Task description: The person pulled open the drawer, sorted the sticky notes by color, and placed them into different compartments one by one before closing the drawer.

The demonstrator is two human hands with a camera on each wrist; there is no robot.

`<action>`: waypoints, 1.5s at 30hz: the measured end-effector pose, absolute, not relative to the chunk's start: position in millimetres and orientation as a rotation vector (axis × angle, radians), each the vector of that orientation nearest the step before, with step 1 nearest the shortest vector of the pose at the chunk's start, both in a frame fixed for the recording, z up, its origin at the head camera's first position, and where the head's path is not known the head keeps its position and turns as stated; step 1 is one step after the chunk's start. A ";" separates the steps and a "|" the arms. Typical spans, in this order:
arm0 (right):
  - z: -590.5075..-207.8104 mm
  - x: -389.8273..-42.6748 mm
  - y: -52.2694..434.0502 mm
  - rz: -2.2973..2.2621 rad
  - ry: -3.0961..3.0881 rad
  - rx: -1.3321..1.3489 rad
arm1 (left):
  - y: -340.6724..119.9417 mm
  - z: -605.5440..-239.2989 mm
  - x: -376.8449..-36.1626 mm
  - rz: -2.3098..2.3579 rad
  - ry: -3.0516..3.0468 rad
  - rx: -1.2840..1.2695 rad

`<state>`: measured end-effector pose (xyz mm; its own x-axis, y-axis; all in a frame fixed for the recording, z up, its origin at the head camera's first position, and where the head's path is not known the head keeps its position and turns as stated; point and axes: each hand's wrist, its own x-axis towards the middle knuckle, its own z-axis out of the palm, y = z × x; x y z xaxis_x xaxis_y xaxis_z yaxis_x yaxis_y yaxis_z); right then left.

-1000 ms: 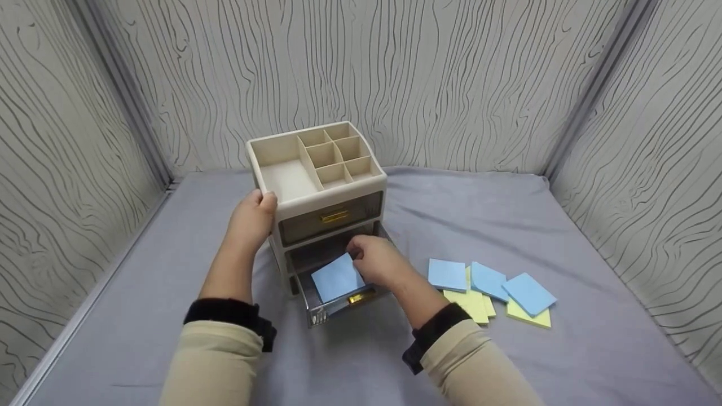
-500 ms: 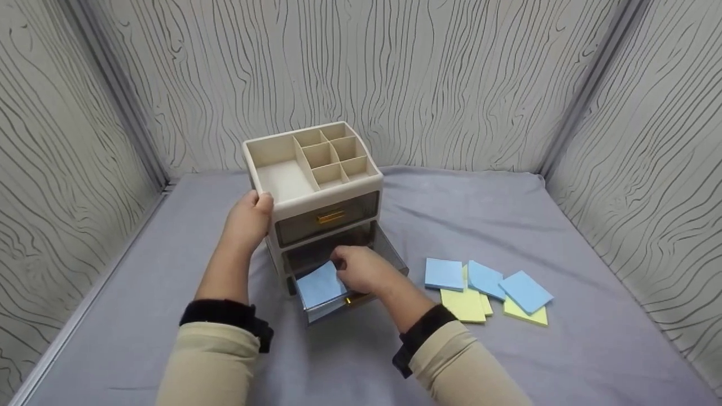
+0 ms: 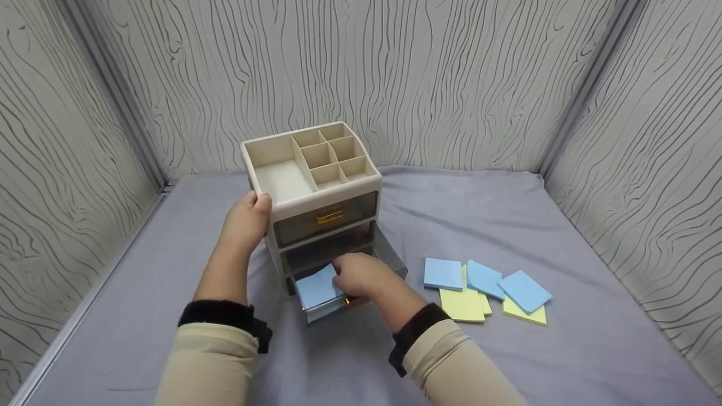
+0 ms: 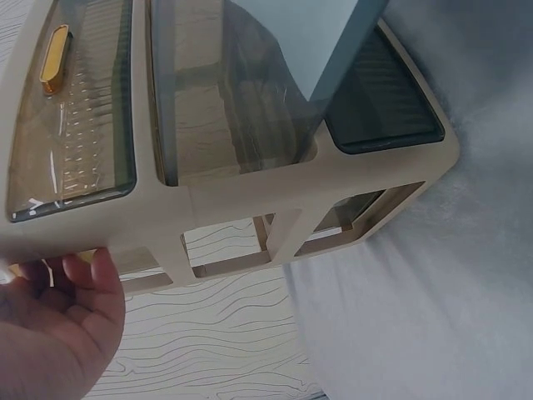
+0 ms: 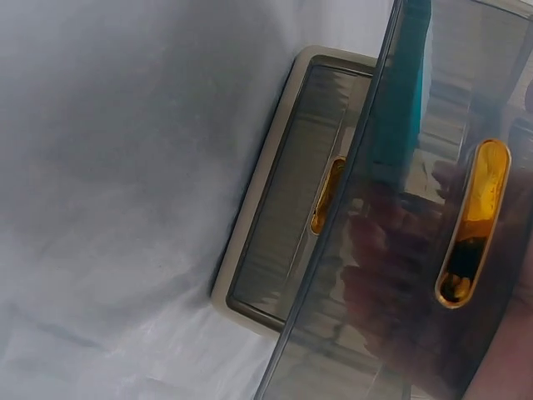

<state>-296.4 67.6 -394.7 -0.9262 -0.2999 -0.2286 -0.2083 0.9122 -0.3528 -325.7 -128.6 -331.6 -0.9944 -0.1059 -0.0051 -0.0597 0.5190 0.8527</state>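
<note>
While the left hand grips the upper left edge of the beige plastic desk organizer, its thumb curled over the rim, the right hand reaches into the pulled-out smoky transparent bottom drawer with fingers curled onto the square blue sticky-note pad. That pad lies tilted inside the drawer, toward its left front corner. Above it, the upper drawer with its gold oval handle sits flush in the frame. On top of the organizer an open tray is split into one wide compartment and six small cells. To the right on the grey cloth-covered table lies a loose cluster of blue and yellow sticky-note pads, partly overlapping, well apart from the organizer. From the left wrist view, the left hand's fingers press against the organizer's beige frame. Through the right wrist view, the drawer's tinted front and its gold handle fill the picture.
</note>
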 end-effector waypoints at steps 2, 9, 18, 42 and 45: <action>-395.4 -296.7 67.2 -0.451 2.793 -0.373 | -128.4 -331.9 -325.8 -1.506 -2.694 0.147; -397.8 -295.5 66.3 -0.424 2.846 -0.368 | -128.6 -333.2 -326.1 -1.498 -2.692 0.162; -395.8 -292.0 75.2 -0.397 3.004 -0.458 | -128.8 -332.7 -326.1 -1.496 -2.709 0.142; -402.7 -314.3 204.3 -1.285 3.170 0.203 | -130.3 -331.6 -323.9 -1.559 -2.688 0.136; -411.3 -315.3 220.6 -1.161 3.150 0.288 | -129.5 -331.7 -323.7 -1.568 -2.678 0.134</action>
